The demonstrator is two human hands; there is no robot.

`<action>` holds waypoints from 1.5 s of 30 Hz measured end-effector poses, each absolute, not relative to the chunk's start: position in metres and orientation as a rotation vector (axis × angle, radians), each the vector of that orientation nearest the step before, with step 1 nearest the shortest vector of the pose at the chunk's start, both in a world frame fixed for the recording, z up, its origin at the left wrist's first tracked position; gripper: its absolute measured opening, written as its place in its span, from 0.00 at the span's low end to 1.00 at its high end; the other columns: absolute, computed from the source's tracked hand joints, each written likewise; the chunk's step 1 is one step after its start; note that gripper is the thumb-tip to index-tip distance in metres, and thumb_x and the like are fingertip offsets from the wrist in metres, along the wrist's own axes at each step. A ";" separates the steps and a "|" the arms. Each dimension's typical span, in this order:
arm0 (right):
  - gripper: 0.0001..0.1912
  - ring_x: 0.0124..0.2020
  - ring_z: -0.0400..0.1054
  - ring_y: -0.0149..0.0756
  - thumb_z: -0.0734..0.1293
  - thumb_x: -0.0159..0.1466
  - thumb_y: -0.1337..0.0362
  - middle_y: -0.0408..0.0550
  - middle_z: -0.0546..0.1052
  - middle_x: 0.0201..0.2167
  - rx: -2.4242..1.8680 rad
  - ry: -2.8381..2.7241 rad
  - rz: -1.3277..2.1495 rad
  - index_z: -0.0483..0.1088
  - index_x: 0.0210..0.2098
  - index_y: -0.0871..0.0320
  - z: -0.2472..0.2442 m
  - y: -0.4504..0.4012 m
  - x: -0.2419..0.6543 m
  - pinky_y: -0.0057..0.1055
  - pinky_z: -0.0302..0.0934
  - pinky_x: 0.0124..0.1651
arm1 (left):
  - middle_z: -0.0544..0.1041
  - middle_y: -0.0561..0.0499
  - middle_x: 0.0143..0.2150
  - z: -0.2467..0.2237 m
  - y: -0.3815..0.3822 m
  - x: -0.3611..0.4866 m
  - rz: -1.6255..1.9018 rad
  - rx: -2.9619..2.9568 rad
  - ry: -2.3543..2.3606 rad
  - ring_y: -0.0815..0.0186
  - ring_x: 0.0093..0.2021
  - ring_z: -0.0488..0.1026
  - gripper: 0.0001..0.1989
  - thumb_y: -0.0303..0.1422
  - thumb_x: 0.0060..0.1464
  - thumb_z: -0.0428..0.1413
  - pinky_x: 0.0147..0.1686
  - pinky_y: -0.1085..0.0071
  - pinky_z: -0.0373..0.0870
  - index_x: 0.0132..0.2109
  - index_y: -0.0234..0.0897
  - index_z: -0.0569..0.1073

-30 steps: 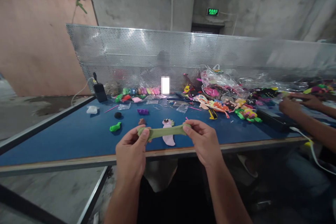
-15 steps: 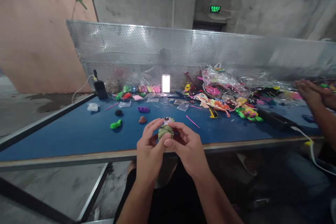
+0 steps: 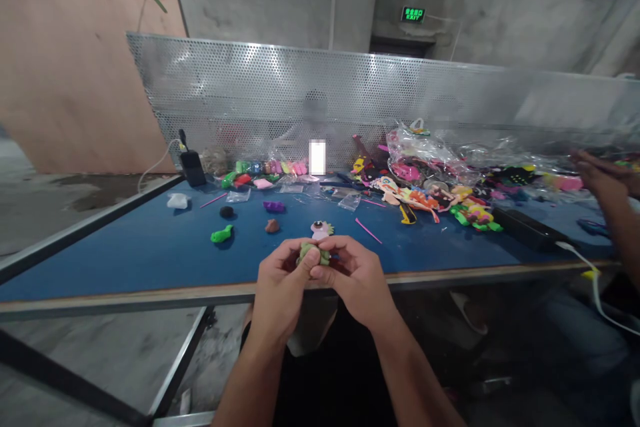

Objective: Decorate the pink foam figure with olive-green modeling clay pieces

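Between the fingertips of both hands sits a lump of olive-green modelling clay (image 3: 306,253), partly covered by the thumbs. My left hand (image 3: 285,277) is closed round its left side, with the thumb pressed across the front. My right hand (image 3: 355,273) pinches it from the right. Just beyond the fingers is a small pale pink clay figure (image 3: 320,229) with a dark eye and yellow-green spikes; its lower part is hidden by my hands. To the left on the table lie clay lumps in brown (image 3: 272,225), purple (image 3: 274,207), black (image 3: 227,211) and bright green (image 3: 221,234).
A pink stick (image 3: 369,231) lies to the right of the figure. Colourful clay pieces and plastic bags (image 3: 425,160) are heaped at the back right. A black box with a cable (image 3: 527,230) and another person's hands (image 3: 607,180) are farther right. White clay (image 3: 178,201) lies at left.
My hands have pressed closer together round the green clay, and the clay has sunk slightly lower between the fingers. The pink figure behind it now shows more fully.
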State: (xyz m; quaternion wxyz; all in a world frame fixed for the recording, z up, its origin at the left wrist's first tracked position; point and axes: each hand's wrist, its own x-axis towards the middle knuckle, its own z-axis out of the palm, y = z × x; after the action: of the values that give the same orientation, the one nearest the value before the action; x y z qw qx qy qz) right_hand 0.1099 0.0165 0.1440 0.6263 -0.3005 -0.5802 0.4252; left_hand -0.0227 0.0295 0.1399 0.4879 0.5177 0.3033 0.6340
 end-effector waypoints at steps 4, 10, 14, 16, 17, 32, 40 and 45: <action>0.09 0.39 0.75 0.37 0.77 0.56 0.63 0.45 0.80 0.37 -0.748 -1.317 0.880 0.76 0.35 0.55 0.146 0.019 0.116 0.32 0.70 0.42 | 0.80 0.51 0.35 0.135 0.035 -0.028 1.639 1.319 0.883 0.67 0.37 0.75 0.12 0.37 0.49 0.69 0.39 0.73 0.71 0.40 0.36 0.82; 0.11 0.37 0.75 0.38 0.78 0.55 0.61 0.47 0.81 0.35 -0.822 -1.124 0.718 0.77 0.35 0.57 0.140 0.035 0.145 0.34 0.70 0.42 | 0.80 0.53 0.32 0.134 0.050 -0.046 1.885 1.006 0.929 0.70 0.33 0.74 0.15 0.35 0.43 0.71 0.35 0.75 0.70 0.39 0.36 0.82; 0.15 0.39 0.75 0.39 0.78 0.55 0.58 0.48 0.81 0.37 -0.854 -0.922 0.556 0.77 0.38 0.57 0.138 0.039 0.151 0.37 0.70 0.47 | 0.79 0.55 0.32 0.145 0.047 -0.051 2.006 0.822 0.773 0.72 0.33 0.74 0.16 0.34 0.40 0.72 0.35 0.77 0.71 0.39 0.38 0.82; 0.16 0.40 0.75 0.40 0.77 0.57 0.56 0.49 0.82 0.39 -0.880 -0.952 0.560 0.78 0.41 0.57 0.139 0.033 0.141 0.37 0.70 0.47 | 0.79 0.55 0.32 0.148 0.040 -0.045 1.966 0.828 0.706 0.72 0.33 0.75 0.16 0.35 0.40 0.72 0.36 0.77 0.72 0.39 0.39 0.82; 0.16 0.40 0.76 0.40 0.77 0.58 0.55 0.49 0.82 0.40 -0.874 -1.001 0.600 0.78 0.42 0.56 0.141 0.028 0.134 0.37 0.70 0.46 | 0.80 0.54 0.32 0.148 0.036 -0.039 1.936 0.862 0.681 0.71 0.33 0.75 0.16 0.36 0.41 0.72 0.36 0.76 0.72 0.39 0.39 0.81; 0.11 0.41 0.75 0.39 0.78 0.56 0.64 0.44 0.81 0.39 -0.752 -1.183 0.790 0.78 0.38 0.53 0.144 0.012 0.108 0.34 0.69 0.47 | 0.83 0.47 0.39 0.146 0.024 -0.020 1.601 1.431 0.865 0.60 0.41 0.78 0.12 0.40 0.54 0.63 0.43 0.68 0.73 0.41 0.37 0.82; 0.12 0.32 0.72 0.36 0.79 0.53 0.60 0.44 0.80 0.30 -0.828 -1.069 0.731 0.79 0.34 0.56 0.138 0.029 0.131 0.31 0.67 0.36 | 0.80 0.52 0.31 0.138 0.037 -0.042 1.824 1.327 1.031 0.67 0.32 0.74 0.08 0.37 0.50 0.67 0.34 0.74 0.70 0.36 0.38 0.81; 0.14 0.37 0.74 0.38 0.78 0.55 0.56 0.47 0.81 0.34 -0.885 -0.915 0.555 0.79 0.37 0.57 0.134 0.035 0.141 0.34 0.68 0.41 | 0.79 0.54 0.33 0.140 0.041 -0.049 1.954 0.972 0.756 0.70 0.34 0.73 0.09 0.34 0.45 0.70 0.38 0.76 0.71 0.34 0.39 0.81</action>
State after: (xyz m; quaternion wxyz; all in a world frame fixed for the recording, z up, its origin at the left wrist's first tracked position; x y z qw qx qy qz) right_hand 0.1407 0.0355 0.1344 0.7684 -0.4079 -0.4217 0.2556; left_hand -0.0486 0.0410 0.1404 0.4042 0.3849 0.2993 0.7738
